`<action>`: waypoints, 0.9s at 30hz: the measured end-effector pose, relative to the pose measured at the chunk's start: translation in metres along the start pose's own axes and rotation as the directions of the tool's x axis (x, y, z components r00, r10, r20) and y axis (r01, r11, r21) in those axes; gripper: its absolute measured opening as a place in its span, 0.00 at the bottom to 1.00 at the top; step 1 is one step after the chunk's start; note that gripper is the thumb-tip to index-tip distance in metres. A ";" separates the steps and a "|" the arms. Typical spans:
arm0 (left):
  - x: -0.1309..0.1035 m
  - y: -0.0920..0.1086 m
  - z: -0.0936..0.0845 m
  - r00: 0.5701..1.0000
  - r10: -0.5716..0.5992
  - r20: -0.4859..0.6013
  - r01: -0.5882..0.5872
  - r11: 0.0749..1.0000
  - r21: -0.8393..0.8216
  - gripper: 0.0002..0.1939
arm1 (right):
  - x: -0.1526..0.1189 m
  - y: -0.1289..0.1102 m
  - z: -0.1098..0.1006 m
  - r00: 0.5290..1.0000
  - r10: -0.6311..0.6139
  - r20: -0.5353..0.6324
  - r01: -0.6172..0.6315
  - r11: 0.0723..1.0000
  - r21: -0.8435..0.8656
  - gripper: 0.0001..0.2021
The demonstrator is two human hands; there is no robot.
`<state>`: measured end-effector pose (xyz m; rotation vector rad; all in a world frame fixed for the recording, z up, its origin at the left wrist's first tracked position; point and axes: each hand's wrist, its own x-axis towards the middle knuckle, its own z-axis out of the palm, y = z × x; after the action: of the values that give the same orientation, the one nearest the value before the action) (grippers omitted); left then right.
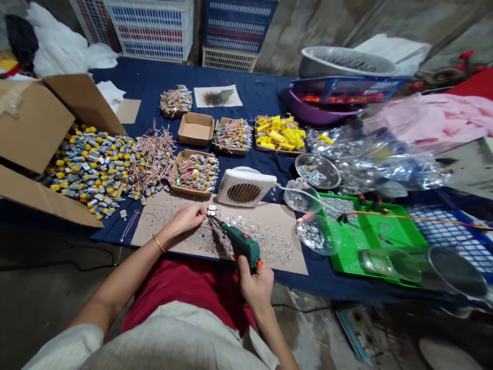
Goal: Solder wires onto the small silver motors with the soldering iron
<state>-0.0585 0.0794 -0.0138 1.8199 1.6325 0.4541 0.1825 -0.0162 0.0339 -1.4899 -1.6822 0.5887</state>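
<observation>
My right hand is wrapped round the handle of a green soldering gun, whose tip points up and left. The tip reaches small metal parts just beside the fingertips of my left hand. Those left fingers are pinched together at the parts; what lies between them is too small to make out. Under both hands lies a brown cardboard sheet scattered with small silvery bits. A white vent fan stands right behind the parts.
An open carton spills small motors at the left. Small boxes of wired motors and yellow parts stand behind. Metal and plastic bowls, a green tray and a glass jar are at the right.
</observation>
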 end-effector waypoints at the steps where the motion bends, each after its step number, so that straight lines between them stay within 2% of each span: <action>1: 0.001 0.000 0.000 1.000 0.005 0.001 -0.005 1.000 0.011 0.09 | -0.001 0.001 0.001 1.000 -0.010 0.008 0.010 1.000 -0.003 0.19; 11: 0.004 0.006 -0.003 1.000 -0.015 0.027 0.013 0.999 0.050 0.08 | -0.004 0.006 0.004 0.998 -0.058 0.019 0.058 0.998 -0.026 0.17; 17: 0.004 0.008 -0.004 0.999 -0.016 0.029 0.015 0.999 0.037 0.08 | -0.003 0.005 0.005 0.989 -0.144 0.025 0.144 0.989 -0.020 0.13; 21: 0.005 0.006 -0.003 1.000 -0.010 0.026 0.009 0.999 0.038 0.08 | -0.002 0.005 0.006 0.961 -0.270 0.056 0.271 0.962 -0.015 0.08; 25: 0.005 0.006 -0.003 0.999 -0.012 0.034 0.011 1.000 0.024 0.08 | -0.002 0.005 0.006 0.908 -0.394 0.145 0.397 0.918 0.009 0.14; 27: 0.005 0.007 -0.004 0.999 -0.012 0.031 0.012 1.000 0.017 0.07 | -0.002 0.004 0.005 0.901 -0.410 0.142 0.413 0.911 0.005 0.15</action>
<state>-0.0550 0.0847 -0.0074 1.8194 1.6298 0.4057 0.1810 -0.0164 0.0272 -1.0761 -2.0466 0.4476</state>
